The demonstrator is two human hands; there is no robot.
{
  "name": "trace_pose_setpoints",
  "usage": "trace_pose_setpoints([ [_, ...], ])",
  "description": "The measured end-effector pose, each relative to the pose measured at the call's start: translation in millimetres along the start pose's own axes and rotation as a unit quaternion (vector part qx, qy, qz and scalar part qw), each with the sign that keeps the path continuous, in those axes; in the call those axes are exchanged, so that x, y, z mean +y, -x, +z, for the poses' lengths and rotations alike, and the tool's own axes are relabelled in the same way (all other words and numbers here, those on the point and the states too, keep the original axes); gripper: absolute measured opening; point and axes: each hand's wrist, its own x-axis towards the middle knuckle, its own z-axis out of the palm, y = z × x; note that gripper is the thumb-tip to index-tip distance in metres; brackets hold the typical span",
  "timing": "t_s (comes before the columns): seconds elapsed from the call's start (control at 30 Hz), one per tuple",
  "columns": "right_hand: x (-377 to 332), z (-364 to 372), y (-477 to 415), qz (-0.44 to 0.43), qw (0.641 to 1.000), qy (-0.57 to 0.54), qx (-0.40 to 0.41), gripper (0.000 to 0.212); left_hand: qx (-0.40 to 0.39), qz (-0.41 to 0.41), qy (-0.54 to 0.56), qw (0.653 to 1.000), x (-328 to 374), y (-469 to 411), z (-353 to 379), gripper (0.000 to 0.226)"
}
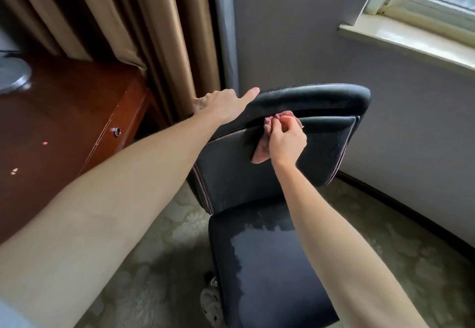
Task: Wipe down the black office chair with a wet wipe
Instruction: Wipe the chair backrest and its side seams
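Note:
The black office chair (316,153) stands in front of me, its backrest facing me and its seat (270,263) below, with a wet, shiny patch on the seat. My left hand (221,105) grips the top left corner of the backrest, thumb lying along the upper edge. My right hand (286,138) holds a pink wipe (262,150) bunched in its fingers and presses it into the seam under the padded top roll of the backrest. Part of the wipe hangs below my hand.
A reddish wooden desk (66,122) with a drawer lock stands at the left, brown curtains (144,32) behind it. A grey wall and a window sill (411,42) lie to the right. Patterned carpet (159,263) covers the floor; a chair caster (213,281) shows beside the seat.

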Motion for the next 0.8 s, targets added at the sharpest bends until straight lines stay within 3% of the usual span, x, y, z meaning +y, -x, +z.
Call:
trace_pose_setpoints([
  [0.2, 1, 3, -4, 0.011, 0.999, -0.01, -0.033, 0.015, 0.014, -0.01, 0.021, 1.0, -6, 4, -1, 0.087],
  [0.3, 1, 0, -10, 0.007, 0.999, -0.016, -0.047, 0.014, -0.008, -0.046, 0.046, 0.998, -26, 1, -5, 0.101],
  [0.6, -4, 22, 12, 0.041, 0.997, -0.063, 0.011, 0.017, -0.018, -0.038, 0.054, 0.998, -41, -7, 4, 0.104],
  [0.8, -16, 71, 89, -0.041, 0.992, -0.067, -0.095, 0.015, -0.018, 0.022, 0.039, 0.999, -45, -7, 1, 0.093],
])
